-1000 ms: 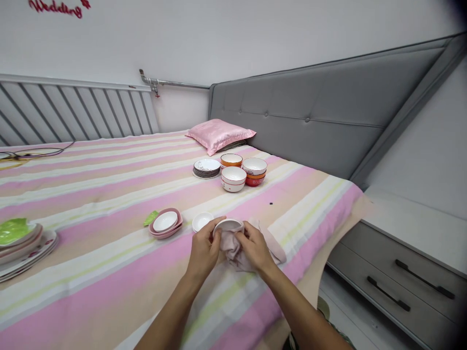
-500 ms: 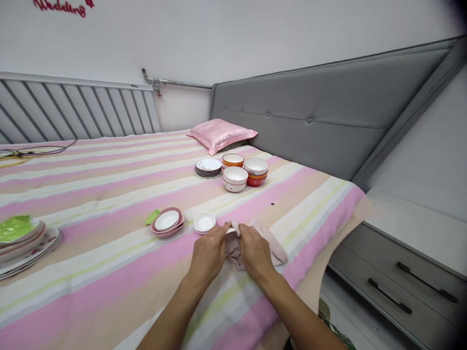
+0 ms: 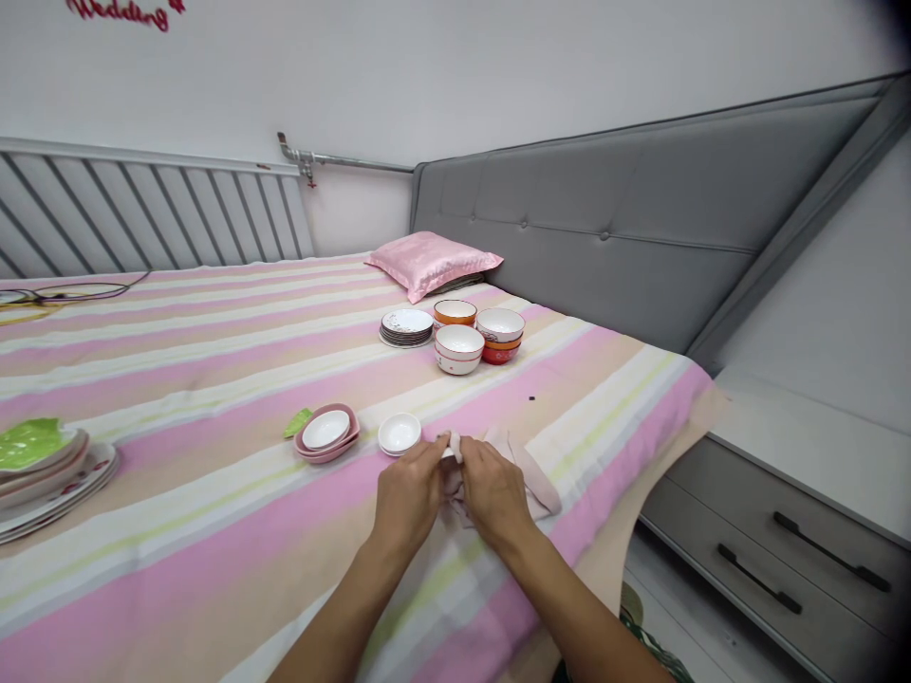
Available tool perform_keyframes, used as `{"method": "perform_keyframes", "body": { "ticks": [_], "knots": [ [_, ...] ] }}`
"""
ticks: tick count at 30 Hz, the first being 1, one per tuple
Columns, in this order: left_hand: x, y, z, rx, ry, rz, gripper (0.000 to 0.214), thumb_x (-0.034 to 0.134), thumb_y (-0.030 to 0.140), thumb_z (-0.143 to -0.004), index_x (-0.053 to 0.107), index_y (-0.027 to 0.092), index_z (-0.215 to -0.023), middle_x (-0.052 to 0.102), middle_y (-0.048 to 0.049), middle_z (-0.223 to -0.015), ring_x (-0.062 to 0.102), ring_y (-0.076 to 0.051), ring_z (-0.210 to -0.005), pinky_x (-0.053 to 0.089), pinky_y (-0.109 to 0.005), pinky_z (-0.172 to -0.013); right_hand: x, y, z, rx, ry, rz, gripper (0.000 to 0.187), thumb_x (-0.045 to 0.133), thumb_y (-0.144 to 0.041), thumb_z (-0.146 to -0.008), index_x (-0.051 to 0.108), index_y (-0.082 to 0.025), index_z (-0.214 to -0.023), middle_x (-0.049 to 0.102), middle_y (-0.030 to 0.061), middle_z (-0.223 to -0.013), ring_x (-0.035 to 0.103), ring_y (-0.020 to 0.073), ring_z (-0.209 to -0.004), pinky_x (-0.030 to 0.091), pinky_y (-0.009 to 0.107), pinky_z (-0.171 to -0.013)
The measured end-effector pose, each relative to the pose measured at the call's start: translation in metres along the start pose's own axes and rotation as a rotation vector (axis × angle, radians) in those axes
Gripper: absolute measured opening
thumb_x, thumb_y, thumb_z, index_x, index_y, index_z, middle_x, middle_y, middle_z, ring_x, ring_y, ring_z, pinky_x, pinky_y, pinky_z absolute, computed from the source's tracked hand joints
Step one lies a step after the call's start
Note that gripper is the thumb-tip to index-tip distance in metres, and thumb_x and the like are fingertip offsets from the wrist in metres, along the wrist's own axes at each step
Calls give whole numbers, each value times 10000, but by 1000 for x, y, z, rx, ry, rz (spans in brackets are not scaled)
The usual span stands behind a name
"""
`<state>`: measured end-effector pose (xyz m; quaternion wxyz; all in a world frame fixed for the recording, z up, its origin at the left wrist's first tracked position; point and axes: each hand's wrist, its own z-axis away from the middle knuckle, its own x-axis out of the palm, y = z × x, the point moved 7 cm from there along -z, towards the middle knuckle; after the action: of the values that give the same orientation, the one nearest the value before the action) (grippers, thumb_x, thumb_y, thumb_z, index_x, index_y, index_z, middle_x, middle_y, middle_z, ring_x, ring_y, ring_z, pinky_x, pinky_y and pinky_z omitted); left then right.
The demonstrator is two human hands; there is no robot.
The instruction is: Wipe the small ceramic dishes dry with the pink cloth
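Note:
My left hand (image 3: 409, 493) and my right hand (image 3: 492, 491) are pressed close together over a pale pink cloth (image 3: 530, 474) on the striped bed sheet (image 3: 213, 493). Both have curled fingers. Between them a small white dish (image 3: 448, 452) shows only as a sliver of rim, wrapped in the cloth. A small white saucer (image 3: 399, 433) lies just left of my left hand. Further left a white saucer rests in stacked pink dishes (image 3: 326, 433) beside a green leaf-shaped dish (image 3: 298, 422).
Stacked bowls (image 3: 478, 335) and a pile of small plates (image 3: 406, 326) stand further back near a pink pillow (image 3: 431, 259). A plate stack with a green dish (image 3: 43, 465) sits at the far left. A grey headboard (image 3: 641, 209) and a drawer unit (image 3: 783, 560) are on the right.
The small dish, held up with its rim showing a second ago, has been lowered and covered by the cloth. My hands have closed in together over it.

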<state>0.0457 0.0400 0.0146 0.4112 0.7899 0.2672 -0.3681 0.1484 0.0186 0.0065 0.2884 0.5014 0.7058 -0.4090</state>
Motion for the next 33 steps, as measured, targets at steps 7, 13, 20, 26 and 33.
{"method": "perform_keyframes", "body": {
  "ticks": [7,13,20,26,33],
  "knots": [
    [-4,-11,1,-112,183,457,349,414,183,-830,587,190,-1133,639,-64,-1084,580,-180,-982,446,-301,-821,5,12,1,217,-89,-270,203,273,-215,-881,474,-188,-892,596,5,-673,547,163,-596,248,241,-508],
    [0,-18,6,-312,276,655,336,491,274,-807,603,189,-1112,654,-48,-1011,597,-160,-850,460,-268,-726,12,16,5,352,-37,-580,247,258,-290,-890,482,-192,-853,582,8,-665,552,162,-610,320,239,-546],
    [4,-17,11,-337,311,680,352,461,324,-828,587,199,-1132,634,-52,-1033,586,-146,-814,451,-234,-666,33,17,13,532,-66,-787,309,343,-381,-850,516,-174,-699,593,37,-660,546,162,-628,370,239,-539],
    [6,-13,8,-313,265,693,313,440,300,-833,576,182,-1089,635,-69,-1046,593,-174,-866,464,-270,-717,19,17,8,425,-55,-680,267,329,-327,-869,539,-167,-828,620,36,-707,563,154,-642,356,226,-546],
    [-12,-3,-2,-31,127,193,240,456,181,-782,618,216,-956,648,-42,-913,587,-171,-811,441,-273,-695,-3,9,1,125,-95,-9,156,330,-163,-857,484,-179,-878,630,32,-686,562,165,-574,214,258,-494]
  ]
}}
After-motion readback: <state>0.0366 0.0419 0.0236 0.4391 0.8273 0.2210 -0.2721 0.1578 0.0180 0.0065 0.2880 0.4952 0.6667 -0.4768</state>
